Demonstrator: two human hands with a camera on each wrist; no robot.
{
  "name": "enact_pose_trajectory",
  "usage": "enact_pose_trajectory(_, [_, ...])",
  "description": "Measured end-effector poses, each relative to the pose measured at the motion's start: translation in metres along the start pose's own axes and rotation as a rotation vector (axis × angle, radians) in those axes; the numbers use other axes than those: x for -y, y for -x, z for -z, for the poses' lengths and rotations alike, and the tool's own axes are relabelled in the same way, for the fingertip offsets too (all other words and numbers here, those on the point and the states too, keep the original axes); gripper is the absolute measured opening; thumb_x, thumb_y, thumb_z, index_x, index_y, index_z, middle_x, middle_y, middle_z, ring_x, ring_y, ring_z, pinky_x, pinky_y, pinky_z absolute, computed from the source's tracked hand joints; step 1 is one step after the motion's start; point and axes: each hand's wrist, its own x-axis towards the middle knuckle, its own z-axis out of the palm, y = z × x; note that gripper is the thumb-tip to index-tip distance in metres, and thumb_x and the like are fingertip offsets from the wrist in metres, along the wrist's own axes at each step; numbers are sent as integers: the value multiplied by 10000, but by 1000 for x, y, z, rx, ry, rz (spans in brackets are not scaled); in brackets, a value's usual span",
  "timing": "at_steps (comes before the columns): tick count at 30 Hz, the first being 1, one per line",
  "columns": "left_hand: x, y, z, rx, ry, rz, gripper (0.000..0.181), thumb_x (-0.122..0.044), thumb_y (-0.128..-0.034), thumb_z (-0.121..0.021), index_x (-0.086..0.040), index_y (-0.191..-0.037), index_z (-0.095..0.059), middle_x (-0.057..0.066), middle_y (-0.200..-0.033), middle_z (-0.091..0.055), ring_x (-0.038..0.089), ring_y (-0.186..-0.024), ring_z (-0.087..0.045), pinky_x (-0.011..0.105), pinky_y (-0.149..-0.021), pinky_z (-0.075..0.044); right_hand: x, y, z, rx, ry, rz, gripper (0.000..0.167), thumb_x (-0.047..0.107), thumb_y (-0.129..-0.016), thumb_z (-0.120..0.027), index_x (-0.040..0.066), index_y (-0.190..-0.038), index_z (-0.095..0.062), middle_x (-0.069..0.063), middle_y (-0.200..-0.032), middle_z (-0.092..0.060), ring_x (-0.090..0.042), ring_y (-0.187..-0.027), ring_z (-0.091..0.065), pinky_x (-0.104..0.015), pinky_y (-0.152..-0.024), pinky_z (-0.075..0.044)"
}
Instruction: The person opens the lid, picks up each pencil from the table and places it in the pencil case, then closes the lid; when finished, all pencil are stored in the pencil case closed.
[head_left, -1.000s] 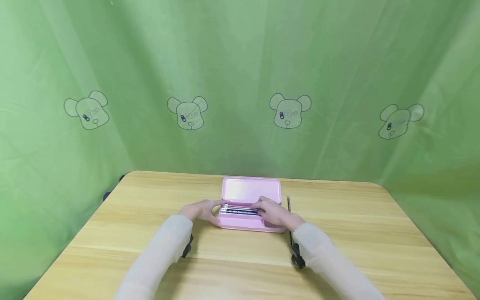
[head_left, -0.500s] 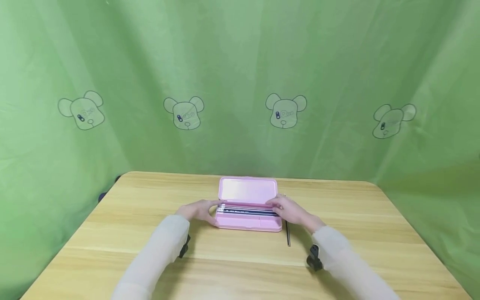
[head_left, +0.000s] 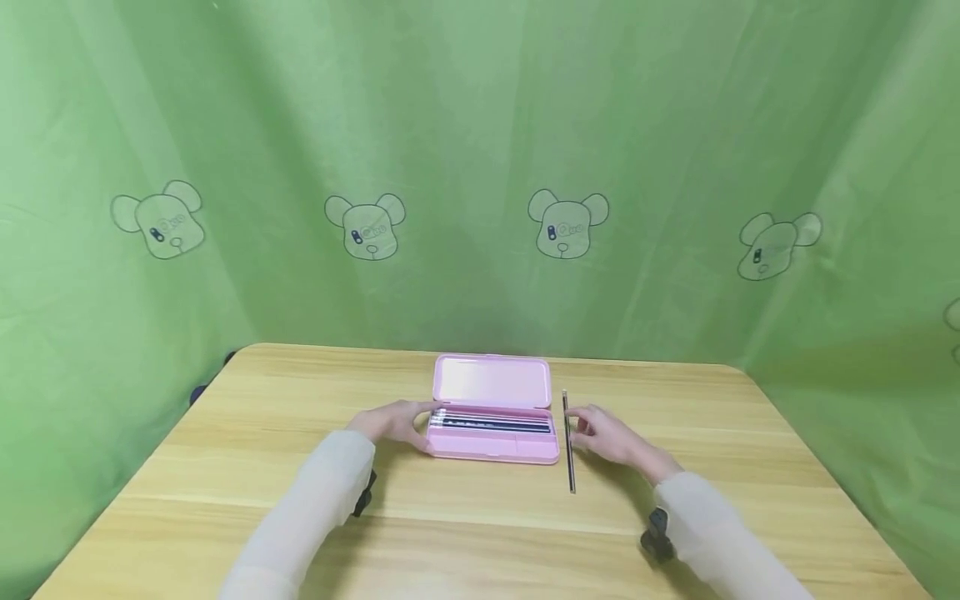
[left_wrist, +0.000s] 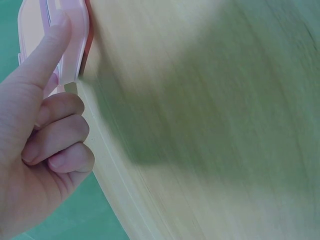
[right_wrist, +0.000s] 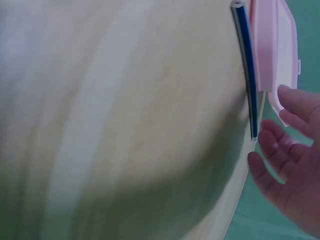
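Note:
An open pink pencil case (head_left: 457,449) lies on the table, its lid (head_left: 491,382) tipped back. Inside, several dark and silver pencils (head_left: 502,424) lie side by side in the rear compartment. My left hand (head_left: 390,421) holds the case's left end; in the left wrist view the thumb (left_wrist: 54,44) rests over that end and the other visible fingers curl. Right of the case, a loose dark pencil (head_left: 571,467) points away from me. My right hand (head_left: 606,437) is just beside it, fingers loosely bent; in the right wrist view nothing is between them.
The light wooden table (head_left: 450,542) extends around the case on all sides. Behind it hangs a green curtain (head_left: 465,283) printed with bear heads. Dark wrist cameras sit under both sleeves, the right one (head_left: 657,537) low over the table.
My right hand has left the pencils in the case and moved right, past the loose pencil to its far side. My left hand keeps its hold on the case.

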Motion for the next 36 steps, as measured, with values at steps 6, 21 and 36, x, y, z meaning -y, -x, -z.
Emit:
enact_pose_trajectory(6, [-1, -1, 1, -3, 14, -6, 863, -318, -709, -761, -205, -1432, -305, 165, -1434, -342, 347, -1306, -321, 496, -1081, -255, -4, 6, -2, 24, 67, -49, 621, 198, -808, -664, -202, -1212, -414, -137, -844, -542, -231, -797, -503, -426, -770, -477])
enact_pose_trajectory(21, [-3, 2, 1, -6, 13, -7, 857, -303, -709, -764, -193, -1429, -313, 181, -1423, -353, 359, -1296, -333, 501, -1076, -261, 0, 4, -1, 56, 120, -171, 472, 9, -706, -661, -162, -1116, -499, -202, -899, -562, -308, -835, -530, -501, -810, -473])
enact_pose_trajectory(36, [0, 0, 0, -13, 15, -12, 849, -307, -707, -763, -200, -1425, -323, 150, -1425, -363, 338, -1298, -339, 496, -1077, -263, -1, 2, 2, -165, 133, -192, 359, -133, -747, -507, -115, -1106, -514, -260, -954, -574, -399, -909, -549, -537, -825, -472])
